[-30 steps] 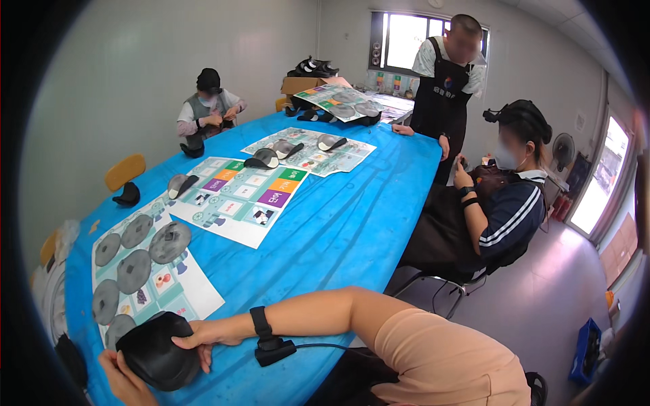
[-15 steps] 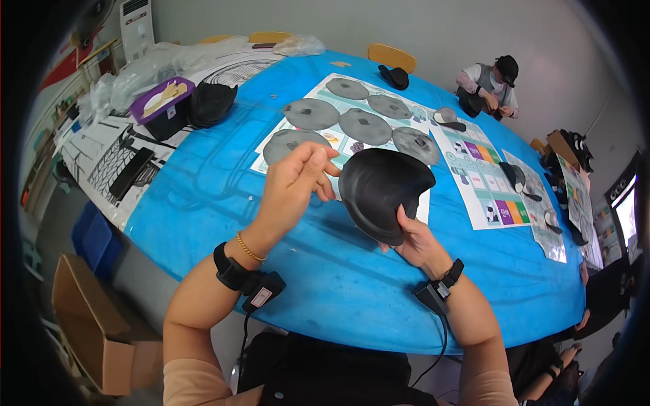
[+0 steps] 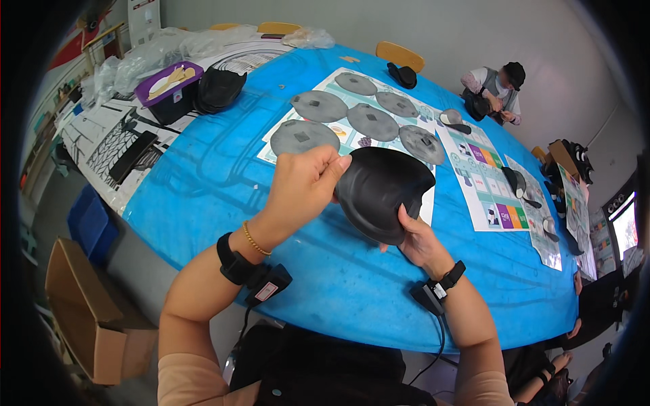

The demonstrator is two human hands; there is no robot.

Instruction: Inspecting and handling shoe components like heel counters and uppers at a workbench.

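A black curved moulded piece (image 3: 379,193), smooth and shell-like with a scooped notch on its right side, is raised above the table in front of me. My right hand (image 3: 420,238) grips its lower right edge, thumb on the near face and fingers mostly hidden behind. At the upper left edge, my left hand (image 3: 305,177) is closed, with thumb and fingers pinched on the rim. Just beyond lie several grey oval discs (image 3: 374,122), most with a small dark square patch, spread on printed sheets (image 3: 284,154).
A blue cloth (image 3: 223,183) covers the table. At the far left are a purple-rimmed bin (image 3: 177,101) with wooden tools and a pile of black pieces (image 3: 222,91). A person (image 3: 497,91) sits at the far right. A cardboard box (image 3: 101,318) stands on the floor at left.
My left hand has moved right and closed on the left rim of the black moulded piece; before, it was apart from it with loosely curled fingers. My right hand keeps its grip.
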